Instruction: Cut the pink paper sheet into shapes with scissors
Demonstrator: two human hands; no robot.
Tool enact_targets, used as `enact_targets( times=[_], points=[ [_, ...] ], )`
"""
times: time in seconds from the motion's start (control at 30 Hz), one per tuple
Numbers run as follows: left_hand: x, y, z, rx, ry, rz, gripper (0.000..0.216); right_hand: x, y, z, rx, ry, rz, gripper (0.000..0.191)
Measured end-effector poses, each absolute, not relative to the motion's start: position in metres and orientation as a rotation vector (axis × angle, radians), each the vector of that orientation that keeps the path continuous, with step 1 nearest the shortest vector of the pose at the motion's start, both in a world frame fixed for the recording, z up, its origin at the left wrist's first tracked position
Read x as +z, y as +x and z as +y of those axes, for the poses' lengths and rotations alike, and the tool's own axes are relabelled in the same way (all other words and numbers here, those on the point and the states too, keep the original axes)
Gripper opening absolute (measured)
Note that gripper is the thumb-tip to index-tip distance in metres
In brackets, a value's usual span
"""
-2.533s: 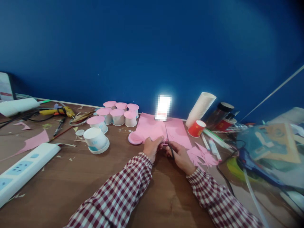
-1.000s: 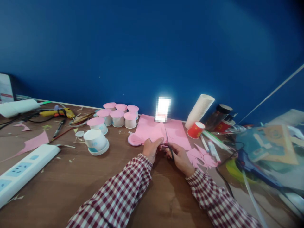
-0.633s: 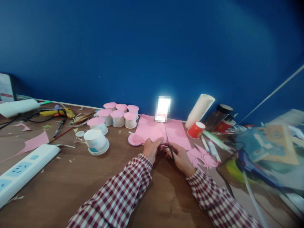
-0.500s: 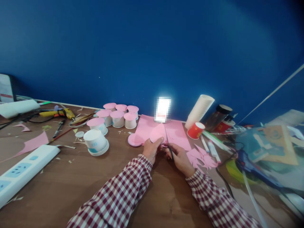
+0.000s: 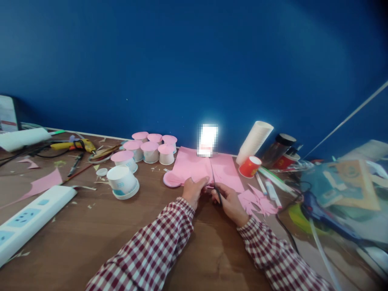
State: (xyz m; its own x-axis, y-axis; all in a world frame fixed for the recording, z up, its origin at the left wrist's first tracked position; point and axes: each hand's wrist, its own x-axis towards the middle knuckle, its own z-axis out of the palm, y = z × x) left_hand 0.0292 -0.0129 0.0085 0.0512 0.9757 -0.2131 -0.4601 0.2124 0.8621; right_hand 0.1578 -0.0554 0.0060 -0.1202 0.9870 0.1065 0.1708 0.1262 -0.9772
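My left hand (image 5: 195,191) pinches a piece of pink paper (image 5: 200,170) between thumb and fingers. Its outline is hard to make out against the pink sheets (image 5: 226,169) lying behind it. In my right hand (image 5: 229,199) is a pair of dark scissors (image 5: 217,193), fingers closed round the handles. The blades point up and away, at the right edge of the held paper. Left of my left hand lie pink paper discs (image 5: 170,179). Pink paper scraps (image 5: 257,201) are piled to the right of my right hand.
Several white cups with pink tops (image 5: 149,151) stand at the back left, near an uncovered white cup (image 5: 121,180). A power strip (image 5: 33,220) and yellow glue gun (image 5: 75,144) lie left. Rightward are stacked paper cups (image 5: 255,141), a red cup (image 5: 250,166) and a blue glue gun (image 5: 327,218).
The held pink paper has turned or tilted slightly between my fingers, so its rounded top edge stands out less. Both hands stay in nearly the same place.
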Motion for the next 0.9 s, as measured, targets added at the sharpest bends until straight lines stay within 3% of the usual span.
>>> enact_targets(
  times=[0.9],
  points=[
    [0.0101,0.0293,-0.0135,1.254,0.674,0.905,0.025,0.0043,0.1594,-0.0553,1.085,-1.221,-1.486,0.038]
  ],
)
